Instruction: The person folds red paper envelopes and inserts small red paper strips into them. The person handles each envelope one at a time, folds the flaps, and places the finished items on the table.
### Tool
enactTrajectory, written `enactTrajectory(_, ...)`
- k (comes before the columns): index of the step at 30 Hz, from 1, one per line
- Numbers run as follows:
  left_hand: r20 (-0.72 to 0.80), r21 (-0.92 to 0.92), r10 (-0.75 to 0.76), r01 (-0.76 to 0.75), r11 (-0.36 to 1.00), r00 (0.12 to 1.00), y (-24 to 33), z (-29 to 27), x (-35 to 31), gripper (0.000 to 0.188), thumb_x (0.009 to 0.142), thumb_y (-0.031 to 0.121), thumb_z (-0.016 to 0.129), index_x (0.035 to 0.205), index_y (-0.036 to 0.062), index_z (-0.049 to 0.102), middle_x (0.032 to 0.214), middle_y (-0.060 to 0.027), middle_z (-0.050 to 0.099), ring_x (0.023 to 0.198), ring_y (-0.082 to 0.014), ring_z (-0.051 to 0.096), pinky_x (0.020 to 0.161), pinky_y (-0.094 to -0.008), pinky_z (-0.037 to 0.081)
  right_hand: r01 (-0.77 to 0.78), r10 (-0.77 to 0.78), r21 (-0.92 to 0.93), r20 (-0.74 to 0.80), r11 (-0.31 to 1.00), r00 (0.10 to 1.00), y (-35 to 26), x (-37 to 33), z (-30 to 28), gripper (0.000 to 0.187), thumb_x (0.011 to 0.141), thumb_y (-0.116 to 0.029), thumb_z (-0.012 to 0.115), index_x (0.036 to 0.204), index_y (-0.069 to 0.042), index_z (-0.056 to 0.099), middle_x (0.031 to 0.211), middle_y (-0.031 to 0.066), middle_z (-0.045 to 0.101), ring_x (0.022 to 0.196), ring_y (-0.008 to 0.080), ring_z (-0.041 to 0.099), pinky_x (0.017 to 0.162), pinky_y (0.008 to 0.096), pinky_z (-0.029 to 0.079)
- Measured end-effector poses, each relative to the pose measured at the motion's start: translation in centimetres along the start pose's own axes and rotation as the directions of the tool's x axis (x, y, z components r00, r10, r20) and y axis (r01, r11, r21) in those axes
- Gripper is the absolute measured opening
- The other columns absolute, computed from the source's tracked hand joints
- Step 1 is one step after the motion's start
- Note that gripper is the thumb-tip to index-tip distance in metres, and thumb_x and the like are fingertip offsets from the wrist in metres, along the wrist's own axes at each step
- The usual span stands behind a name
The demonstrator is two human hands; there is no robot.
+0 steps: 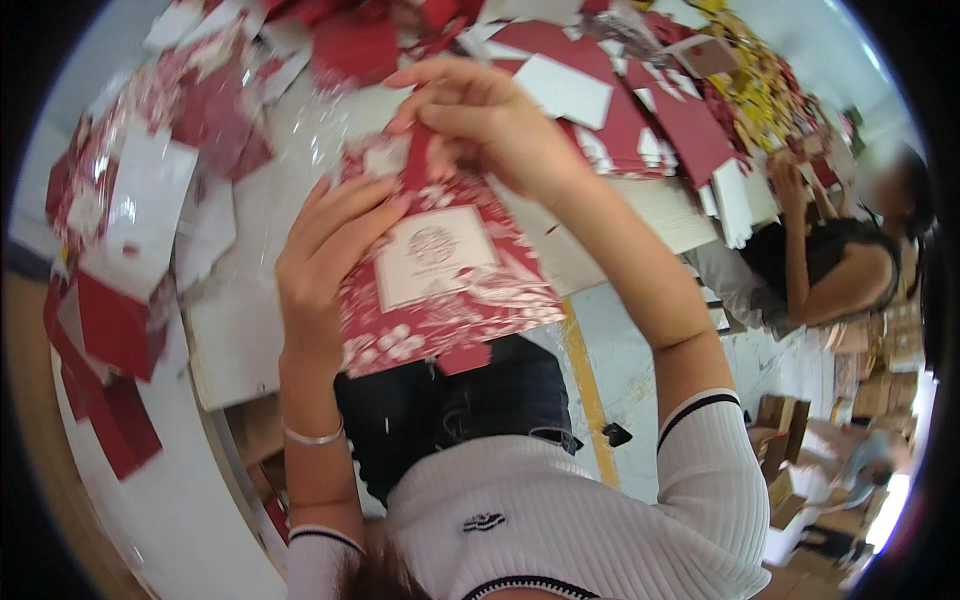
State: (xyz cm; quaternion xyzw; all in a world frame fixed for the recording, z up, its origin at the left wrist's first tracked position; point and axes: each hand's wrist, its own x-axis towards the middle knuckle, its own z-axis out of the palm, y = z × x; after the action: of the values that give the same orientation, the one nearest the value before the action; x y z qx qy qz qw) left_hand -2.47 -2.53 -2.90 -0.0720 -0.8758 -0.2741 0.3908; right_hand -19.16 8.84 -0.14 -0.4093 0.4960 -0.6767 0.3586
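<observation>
A flat red packet (455, 305) with a pale flower print and a cream panel in its middle lies before me, its lower edge over the table's near edge. My left hand (325, 255) grips its left side, fingers laid across the upper front. At the top, my right hand (490, 125) pinches a dark red ribbon-like strip (418, 155) that runs down onto the packet. The fingers partly hide where strip and packet meet. A small red tab (465, 358) shows below the packet's lower edge.
Red and white cards (565, 90) are heaped at the far right of the white table (235, 345). Flower-printed packets and clear plastic (215, 105) lie at the left, a yellow-gold pile (765, 75) farther right. A co-worker (840, 250) sits at right; cardboard boxes (780, 425) stand behind.
</observation>
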Motion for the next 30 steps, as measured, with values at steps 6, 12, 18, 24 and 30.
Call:
enactTrajectory(6, -0.259, -0.397, -0.428, 0.308, 0.864, 0.866, 0.7, -1.7, -0.2, 0.019, 0.082, 0.009, 0.059, 0.093, -0.0067, 0.056, 0.089, -0.0095, 0.061, 0.08, -0.0114, 0.054, 0.074, -0.0246, 0.042, 0.335, -0.182, -0.386, 0.38, 0.859, 0.907, -2.9, -2.8, -2.8, 0.073, 0.074, -0.023, 0.059, 0.134, -0.005, 0.022, 0.133, 0.0162, 0.031, 0.122, 0.0258, 0.033, 0.1, 0.0391, 0.027)
enactTrajectory(12, -0.077, -0.555, -0.505, 0.384, 0.738, 0.86, 1.2, -2.0, 1.8, 0.024, 0.083, 0.006, 0.057, 0.102, -0.0065, 0.05, 0.09, -0.0081, 0.059, 0.078, -0.0076, 0.052, 0.069, -0.0205, 0.041, 0.058, 0.037, -0.263, 0.34, 0.963, 0.94, -1.8, -7.2, -0.3, 0.113, 0.057, -0.049, 0.075, 0.137, -0.008, 0.007, 0.13, 0.0207, 0.031, 0.122, 0.0312, 0.031, 0.1, 0.04, 0.026)
enactTrajectory(18, -0.084, -0.54, -0.581, 0.453, 0.709, 0.809, 0.5, -0.9, 2.8, 0.035, 0.09, 0.019, 0.046, 0.117, -0.0029, 0.042, 0.106, -0.0131, 0.054, 0.093, -0.0149, 0.052, 0.081, -0.0279, 0.04, -0.211, 0.26, -0.314, 0.123, 0.926, 0.958, -4.0, -6.8, -0.7, 0.079, 0.074, -0.033, 0.065, 0.134, -0.008, 0.021, 0.116, 0.013, 0.047, 0.105, 0.0226, 0.048, 0.091, 0.0378, 0.036)
enactTrajectory(24, -0.176, -0.524, -0.538, 0.385, 0.76, 0.824, 0.6, -0.5, 2.5, 0.045, 0.093, 0.032, 0.033, 0.128, 0.0031, 0.03, 0.122, -0.0177, 0.045, 0.11, -0.0249, 0.047, 0.094, -0.0378, 0.035, -0.259, 0.059, -0.38, -0.465, 0.888, 0.884, -14.5, 2.8, -15.3, 0.056, 0.079, -0.041, 0.057, 0.116, 0.0, 0.045, 0.108, 0.0142, 0.053, 0.092, 0.02, 0.055, 0.081, 0.0346, 0.043)
enactTrajectory(30, -0.017, -0.566, -0.541, 0.438, 0.698, 0.841, 1.0, 0.7, 0.2, 0.032, 0.09, 0.021, 0.045, 0.109, -0.004, 0.049, 0.11, -0.0149, 0.054, 0.103, -0.0209, 0.051, 0.092, -0.0338, 0.036, -0.286, -0.047, -0.942, -0.283, -0.173, 0.958, -4.1, 3.5, -21.8, 0.076, 0.071, -0.054, 0.059, 0.122, 0.0, 0.043, 0.113, 0.0207, 0.052, 0.104, 0.0293, 0.051, 0.087, 0.0375, 0.04)
